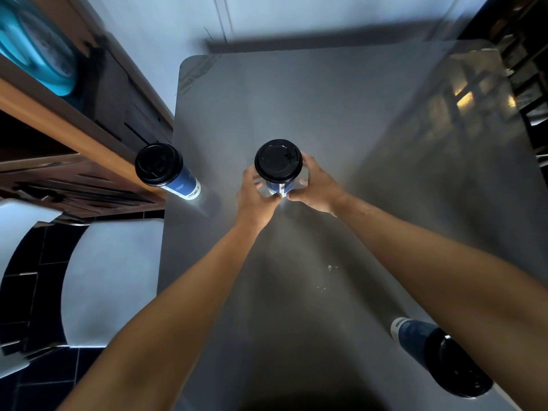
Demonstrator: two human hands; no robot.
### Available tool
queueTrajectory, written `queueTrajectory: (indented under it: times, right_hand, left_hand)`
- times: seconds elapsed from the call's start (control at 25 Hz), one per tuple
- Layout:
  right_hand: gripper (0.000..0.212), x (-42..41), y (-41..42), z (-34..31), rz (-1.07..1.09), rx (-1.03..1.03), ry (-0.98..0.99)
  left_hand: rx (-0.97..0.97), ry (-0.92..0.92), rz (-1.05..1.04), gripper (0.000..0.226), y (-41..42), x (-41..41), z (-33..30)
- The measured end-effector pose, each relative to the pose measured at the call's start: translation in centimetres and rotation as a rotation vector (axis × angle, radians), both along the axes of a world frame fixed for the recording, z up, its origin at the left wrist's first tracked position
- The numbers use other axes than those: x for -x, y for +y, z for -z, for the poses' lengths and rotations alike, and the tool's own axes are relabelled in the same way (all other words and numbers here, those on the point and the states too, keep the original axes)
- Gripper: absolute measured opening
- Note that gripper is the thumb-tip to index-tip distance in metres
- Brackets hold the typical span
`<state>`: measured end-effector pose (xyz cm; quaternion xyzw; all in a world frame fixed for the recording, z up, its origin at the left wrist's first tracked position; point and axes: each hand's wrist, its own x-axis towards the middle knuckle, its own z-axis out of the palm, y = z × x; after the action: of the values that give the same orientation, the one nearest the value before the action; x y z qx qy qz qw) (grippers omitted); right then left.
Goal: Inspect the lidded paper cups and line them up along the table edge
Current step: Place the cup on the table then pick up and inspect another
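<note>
A blue paper cup with a black lid [278,161] is upright in the middle of the grey table [370,137]. My left hand [255,194] grips its left side and my right hand [317,185] grips its right side, the thumbs meeting near its base. I cannot tell whether the cup touches the table. A second lidded blue cup [166,170] stands by the table's left edge. A third lidded cup [439,354] stands at the near right, partly hidden under my right forearm.
A wooden counter or shelf [74,137] runs along the left of the table, with a turquoise object [35,46] on it. Dark shelving [527,84] stands at the far right. A white curved chair [98,277] is at the near left. Small crumbs [326,274] lie on the table.
</note>
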<state>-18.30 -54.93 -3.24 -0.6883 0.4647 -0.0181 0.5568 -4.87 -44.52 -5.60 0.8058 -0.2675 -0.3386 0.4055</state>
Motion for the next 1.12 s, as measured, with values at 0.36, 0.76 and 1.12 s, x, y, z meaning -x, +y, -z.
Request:
queueTrajectory:
  times: [0.36,0.76,1.12]
  right_hand:
    - [0.087,3.8,0.3,-5.0,0.042,0.215,0.213]
    - [0.039,18.9,12.5,-12.9,0.312,0.328,0.056]
    - [0.036,28.8,19.4,-9.4,0.329,0.331,0.142]
  left_hand:
    - [-0.204,0.08,-0.071,0.056,5.2,1.4,-1.3]
    - [0.001,0.12,0.369,0.047,12.8,11.3,-6.8]
    - [0.085,0.141,0.822,0.105,17.6,22.4,-6.5]
